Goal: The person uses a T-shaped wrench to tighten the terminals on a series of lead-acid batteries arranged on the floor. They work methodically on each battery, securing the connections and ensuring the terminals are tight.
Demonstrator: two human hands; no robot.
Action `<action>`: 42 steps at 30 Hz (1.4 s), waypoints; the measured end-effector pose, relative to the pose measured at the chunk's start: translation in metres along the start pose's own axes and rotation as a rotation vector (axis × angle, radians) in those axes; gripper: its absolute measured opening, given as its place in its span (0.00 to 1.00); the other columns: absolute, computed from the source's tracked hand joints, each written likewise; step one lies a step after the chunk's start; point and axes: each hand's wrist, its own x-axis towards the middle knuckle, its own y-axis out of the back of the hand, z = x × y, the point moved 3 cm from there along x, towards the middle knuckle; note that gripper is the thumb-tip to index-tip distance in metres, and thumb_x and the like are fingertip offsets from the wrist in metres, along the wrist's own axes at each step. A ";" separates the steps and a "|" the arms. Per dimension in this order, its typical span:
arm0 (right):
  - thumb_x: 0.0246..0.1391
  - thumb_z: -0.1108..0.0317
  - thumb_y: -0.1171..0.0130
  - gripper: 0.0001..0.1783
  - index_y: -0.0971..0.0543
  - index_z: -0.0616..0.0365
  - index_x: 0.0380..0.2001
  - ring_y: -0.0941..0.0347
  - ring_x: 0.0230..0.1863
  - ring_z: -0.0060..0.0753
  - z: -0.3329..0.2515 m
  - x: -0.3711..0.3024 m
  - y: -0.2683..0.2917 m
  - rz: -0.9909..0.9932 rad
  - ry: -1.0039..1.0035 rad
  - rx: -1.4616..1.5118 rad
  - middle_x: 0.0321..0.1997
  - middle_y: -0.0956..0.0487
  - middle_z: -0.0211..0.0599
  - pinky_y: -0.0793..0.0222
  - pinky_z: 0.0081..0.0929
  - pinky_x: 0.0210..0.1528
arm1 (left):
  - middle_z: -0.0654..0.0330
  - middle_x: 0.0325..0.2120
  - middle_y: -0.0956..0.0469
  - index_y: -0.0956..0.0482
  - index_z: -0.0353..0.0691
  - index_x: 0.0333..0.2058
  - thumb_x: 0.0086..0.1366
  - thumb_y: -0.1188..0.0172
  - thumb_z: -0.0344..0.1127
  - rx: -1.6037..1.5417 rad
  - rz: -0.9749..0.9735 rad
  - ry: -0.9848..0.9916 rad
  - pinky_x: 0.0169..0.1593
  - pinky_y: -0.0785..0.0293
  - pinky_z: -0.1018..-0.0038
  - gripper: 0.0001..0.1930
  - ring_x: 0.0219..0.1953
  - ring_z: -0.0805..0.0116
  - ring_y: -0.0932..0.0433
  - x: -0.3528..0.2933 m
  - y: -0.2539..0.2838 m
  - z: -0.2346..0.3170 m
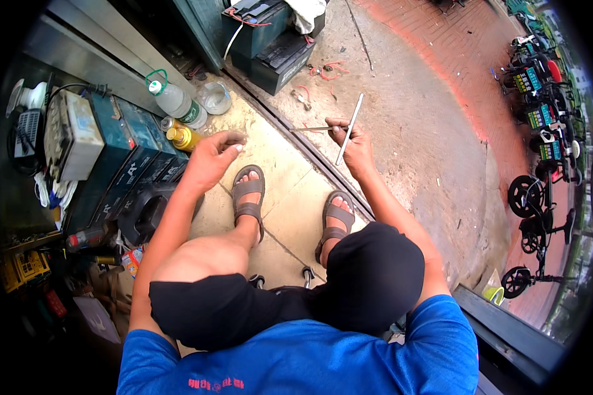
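Observation:
My right hand (353,146) is closed around a thin dark rod (311,129) that points left. A long, narrow white stick (354,118) crosses the same hand at a slant; its kind is not clear. My left hand (215,158) hangs above the tiled floor with loosely bent fingers, thumb a little apart, and nothing visible in it. Closest to it are a yellow bottle (183,138) and a clear plastic bottle (178,104) with a green carrying loop. Beside these stands a clear tub (215,98).
Dark batteries (270,62) stand beyond the door track (280,118), with red wires (329,70) near them. More stacked batteries (128,158) line the left side, a charger-like box (72,135) on top. Parked electric bikes (537,118) fill the far right.

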 end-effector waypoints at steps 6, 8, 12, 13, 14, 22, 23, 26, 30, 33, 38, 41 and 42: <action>0.68 0.73 0.40 0.09 0.16 0.59 0.49 0.22 0.56 0.29 0.036 0.001 -0.004 0.030 0.015 -0.167 0.54 0.15 0.38 0.28 0.30 0.61 | 0.52 0.47 0.15 0.21 0.29 0.56 0.68 0.39 0.31 0.094 -0.139 0.146 0.55 0.22 0.71 0.19 0.47 0.69 0.18 0.020 -0.020 -0.035; 0.67 0.74 0.41 0.09 0.16 0.58 0.47 0.21 0.57 0.32 0.039 -0.009 0.000 0.044 0.023 -0.234 0.54 0.15 0.40 0.27 0.31 0.61 | 0.53 0.48 0.15 0.21 0.29 0.56 0.69 0.39 0.30 0.054 -0.149 0.234 0.56 0.24 0.71 0.19 0.50 0.69 0.19 0.022 -0.020 -0.039; 0.65 0.76 0.40 0.09 0.15 0.55 0.45 0.20 0.59 0.38 0.041 -0.028 0.005 0.025 0.029 -0.304 0.55 0.15 0.43 0.25 0.33 0.60 | 0.53 0.48 0.15 0.21 0.29 0.56 0.69 0.39 0.30 0.019 -0.157 0.280 0.56 0.24 0.71 0.19 0.49 0.69 0.19 0.026 -0.022 -0.042; 0.65 0.75 0.40 0.09 0.15 0.55 0.45 0.20 0.60 0.40 0.043 -0.033 0.006 0.015 0.028 -0.299 0.56 0.16 0.44 0.25 0.33 0.61 | 0.53 0.48 0.15 0.21 0.29 0.56 0.69 0.39 0.31 0.026 -0.164 0.269 0.56 0.24 0.71 0.19 0.49 0.69 0.19 0.028 -0.024 -0.045; 0.64 0.76 0.39 0.10 0.15 0.56 0.47 0.21 0.62 0.42 0.045 -0.035 0.008 -0.010 -0.021 -0.286 0.57 0.16 0.45 0.26 0.34 0.62 | 0.53 0.48 0.15 0.22 0.29 0.56 0.69 0.39 0.31 0.031 -0.171 0.255 0.56 0.24 0.71 0.19 0.49 0.69 0.19 0.031 -0.026 -0.047; 0.58 0.83 0.47 0.34 0.35 0.62 0.69 0.24 0.64 0.52 0.038 -0.055 0.016 -0.374 -0.551 0.159 0.71 0.31 0.48 0.28 0.40 0.66 | 0.54 0.44 0.14 0.20 0.30 0.54 0.68 0.39 0.30 0.042 -0.302 0.262 0.54 0.23 0.71 0.17 0.46 0.69 0.18 0.020 -0.041 -0.070; 0.58 0.83 0.48 0.34 0.35 0.63 0.69 0.24 0.64 0.51 0.035 -0.060 0.018 -0.391 -0.580 0.317 0.72 0.32 0.49 0.27 0.39 0.66 | 0.55 0.44 0.14 0.19 0.30 0.53 0.68 0.40 0.30 0.027 -0.299 0.270 0.54 0.23 0.71 0.17 0.46 0.69 0.18 0.017 -0.041 -0.073; 0.60 0.78 0.47 0.34 0.37 0.63 0.71 0.19 0.57 0.41 0.025 -0.073 0.018 -0.383 -0.700 0.727 0.69 0.28 0.50 0.24 0.32 0.60 | 0.55 0.43 0.14 0.18 0.30 0.52 0.68 0.40 0.30 -0.003 -0.287 0.287 0.54 0.23 0.71 0.16 0.46 0.69 0.18 0.015 -0.039 -0.081; 0.63 0.70 0.45 0.33 0.35 0.63 0.70 0.28 0.33 0.21 0.057 -0.075 0.015 -0.127 -0.794 0.193 0.53 0.17 0.42 0.27 0.23 0.42 | 0.55 0.42 0.14 0.17 0.31 0.50 0.68 0.39 0.31 0.029 -0.269 0.293 0.53 0.23 0.71 0.15 0.45 0.69 0.18 0.016 -0.037 -0.086; 0.63 0.70 0.45 0.30 0.32 0.64 0.68 0.30 0.30 0.19 0.077 -0.064 0.005 -0.094 -0.707 -0.022 0.46 0.16 0.36 0.30 0.20 0.38 | 0.57 0.46 0.15 0.17 0.33 0.53 0.69 0.40 0.30 0.026 -0.308 0.327 0.54 0.24 0.72 0.15 0.47 0.71 0.19 0.016 -0.039 -0.093; 0.64 0.69 0.47 0.24 0.23 0.65 0.62 0.21 0.39 0.29 0.084 -0.043 0.000 -0.151 -0.448 -0.491 0.38 0.13 0.35 0.26 0.29 0.48 | 0.57 0.47 0.16 0.18 0.33 0.55 0.70 0.40 0.30 0.043 -0.341 0.366 0.54 0.24 0.72 0.17 0.47 0.71 0.20 0.018 -0.042 -0.097; 0.64 0.69 0.47 0.24 0.22 0.65 0.61 0.19 0.43 0.31 0.073 -0.037 0.004 -0.146 -0.435 -0.482 0.38 0.13 0.36 0.26 0.31 0.52 | 0.57 0.47 0.16 0.19 0.32 0.56 0.70 0.40 0.30 0.047 -0.324 0.362 0.55 0.24 0.72 0.17 0.48 0.71 0.19 0.017 -0.041 -0.100; 0.64 0.69 0.47 0.23 0.22 0.64 0.61 0.19 0.43 0.30 0.071 -0.038 0.010 -0.125 -0.431 -0.439 0.38 0.13 0.35 0.26 0.30 0.53 | 0.57 0.47 0.16 0.19 0.32 0.56 0.70 0.40 0.30 0.038 -0.315 0.367 0.55 0.23 0.72 0.17 0.48 0.71 0.19 0.016 -0.040 -0.099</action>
